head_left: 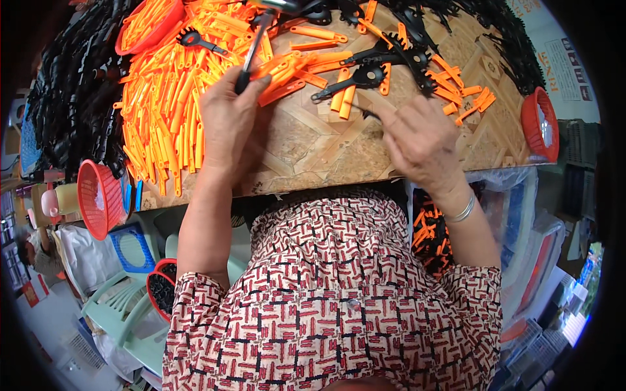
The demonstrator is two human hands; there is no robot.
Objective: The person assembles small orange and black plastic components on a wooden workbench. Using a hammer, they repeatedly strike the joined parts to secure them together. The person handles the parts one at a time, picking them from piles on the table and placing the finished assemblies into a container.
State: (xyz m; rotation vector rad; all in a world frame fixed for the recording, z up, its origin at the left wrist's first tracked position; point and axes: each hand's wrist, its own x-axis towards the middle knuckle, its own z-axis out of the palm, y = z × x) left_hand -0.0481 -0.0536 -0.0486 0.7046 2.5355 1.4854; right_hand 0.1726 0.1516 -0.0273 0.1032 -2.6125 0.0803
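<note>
My left hand (228,114) is closed around the black grip of a hammer-like tool (257,47), whose grey shaft points away to a dark head at the top edge. Orange plastic handles (166,111) lie in a big heap left of this hand, and more orange handles (287,72) lie beside its fingertips. My right hand (420,140) is curled, fingers together, at a thin dark piece mostly hidden by them. Just beyond it lies a black slotted, toothed utensil head (368,76) across two orange handles (342,98). Another black toothed head (417,64) lies further back.
Black utensil parts are piled at the far left (75,85) and far right (508,49). Red baskets stand at the table's left edge (101,199), right edge (540,124) and back left (151,45). A pale green chair (124,303) stands below left.
</note>
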